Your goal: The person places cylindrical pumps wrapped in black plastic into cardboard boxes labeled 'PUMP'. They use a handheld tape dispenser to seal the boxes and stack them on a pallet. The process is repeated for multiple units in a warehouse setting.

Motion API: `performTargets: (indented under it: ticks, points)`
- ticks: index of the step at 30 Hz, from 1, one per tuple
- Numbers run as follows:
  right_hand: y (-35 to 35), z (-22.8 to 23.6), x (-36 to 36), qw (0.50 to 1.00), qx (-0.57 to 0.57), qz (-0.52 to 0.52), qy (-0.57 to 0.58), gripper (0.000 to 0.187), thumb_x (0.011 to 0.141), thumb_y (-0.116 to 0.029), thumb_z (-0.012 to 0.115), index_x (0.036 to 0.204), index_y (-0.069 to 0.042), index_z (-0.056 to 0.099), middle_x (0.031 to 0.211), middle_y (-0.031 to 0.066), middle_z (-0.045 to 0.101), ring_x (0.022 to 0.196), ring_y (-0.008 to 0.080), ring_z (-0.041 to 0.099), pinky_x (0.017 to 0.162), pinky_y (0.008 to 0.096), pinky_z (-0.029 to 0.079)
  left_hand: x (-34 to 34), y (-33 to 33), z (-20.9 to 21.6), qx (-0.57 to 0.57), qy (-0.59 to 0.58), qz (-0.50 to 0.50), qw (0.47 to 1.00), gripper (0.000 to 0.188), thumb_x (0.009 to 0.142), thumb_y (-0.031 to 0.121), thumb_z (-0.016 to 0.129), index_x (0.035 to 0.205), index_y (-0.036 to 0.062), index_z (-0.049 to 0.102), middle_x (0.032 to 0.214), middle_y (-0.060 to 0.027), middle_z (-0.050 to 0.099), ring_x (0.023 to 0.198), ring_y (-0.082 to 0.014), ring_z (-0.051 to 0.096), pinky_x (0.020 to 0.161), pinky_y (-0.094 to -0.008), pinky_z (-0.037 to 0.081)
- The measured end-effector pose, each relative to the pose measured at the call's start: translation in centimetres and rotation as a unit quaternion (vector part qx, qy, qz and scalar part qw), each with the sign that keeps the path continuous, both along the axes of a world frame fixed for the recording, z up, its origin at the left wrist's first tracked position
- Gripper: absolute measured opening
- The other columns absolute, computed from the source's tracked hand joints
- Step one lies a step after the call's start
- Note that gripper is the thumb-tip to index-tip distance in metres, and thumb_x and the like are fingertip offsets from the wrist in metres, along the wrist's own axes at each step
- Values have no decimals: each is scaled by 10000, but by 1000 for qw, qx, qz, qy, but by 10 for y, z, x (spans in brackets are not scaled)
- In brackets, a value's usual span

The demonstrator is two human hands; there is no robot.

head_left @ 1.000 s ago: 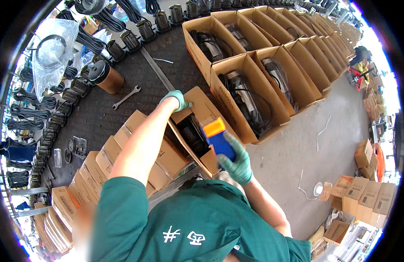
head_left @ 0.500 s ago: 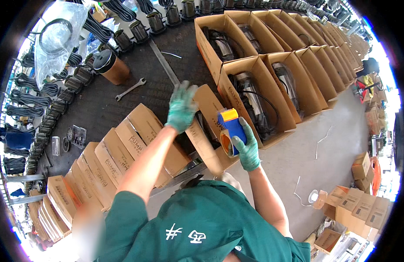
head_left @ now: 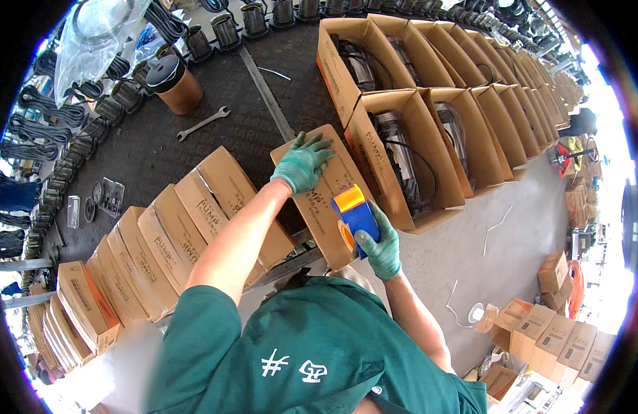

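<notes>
In front of me a long brown cardboard box [head_left: 320, 226] lies at the dark table's near edge, its top flaps folded down. My left hand [head_left: 303, 165], in a green glove, rests on the far part of its top with the fingers spread. My right hand [head_left: 381, 248], gloved too, is closed around a blue tape dispenser [head_left: 362, 222] with a yellow-orange front. The dispenser is over the near right part of the box; whether it touches the cardboard I cannot tell.
Open boxes [head_left: 402, 155] with metal pumps and black cables stand to the right. Closed boxes [head_left: 188, 228] form a row at the left. A wrench [head_left: 203, 124] and a brown, dark-topped container [head_left: 175, 86] are on the table [head_left: 236, 90]. Pump parts and coiled cables line its far edge.
The raised box flap has come down flat. My left hand has moved slightly right and down onto the box top. My right hand has brought the tape dispenser slightly left and nearer.
</notes>
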State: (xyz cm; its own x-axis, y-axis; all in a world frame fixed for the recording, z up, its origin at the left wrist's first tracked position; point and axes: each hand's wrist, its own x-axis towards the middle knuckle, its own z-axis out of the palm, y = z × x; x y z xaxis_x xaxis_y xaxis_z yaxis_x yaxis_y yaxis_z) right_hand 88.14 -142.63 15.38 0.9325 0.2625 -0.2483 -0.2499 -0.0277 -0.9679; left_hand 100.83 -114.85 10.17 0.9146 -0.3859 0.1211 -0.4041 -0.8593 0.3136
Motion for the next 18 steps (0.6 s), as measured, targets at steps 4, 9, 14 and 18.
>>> performTargets:
  ticks: [4, 9, 14, 18]
  points:
    - [1, -2, -2, 999, -11, -1, -36, 858, 902, -351, 868, 1569, 4, 460, 1365, 108, 660, 1212, 163, 626, 1051, 345, 520, -13, 12, 8, -307, 66, 116, 942, 312, 1085, 294, 549, 1297, 107, 683, 1341, -151, 654, 1239, -320, 602, 1086, -427, 482]
    - [-1, -10, -4, 1000, 16, 6, -13, 852, 903, -311, 867, 1577, -1, 448, 1356, 101, 657, 1168, 158, 642, 1002, 335, 545, -72, -17, -20, -481, 178, 86, 854, 519, 1109, 505, 517, 1097, 22, 707, 859, -43, 697, 766, -186, 636, 729, -351, 551]
    - [0, 3, -3, 999, 11, 13, 30, 845, 907, -295, 862, 1584, -15, 441, 1291, 78, 667, 1028, 119, 657, 824, 283, 587, -66, -37, 32, -483, 441, 127, 746, 350, 1114, 278, 579, 1278, -10, 691, 1100, -63, 759, 1026, -149, 679, 917, -321, 550]
    - [9, 18, 6, 999, -31, 28, 20, 820, 918, -281, 849, 1588, -38, 443, 1265, 74, 678, 960, 101, 660, 760, 269, 591, -41, -16, -6, -416, 247, 122, 867, 319, 1090, 267, 611, 1251, 7, 703, 1142, -112, 763, 1053, -185, 690, 945, -333, 548]
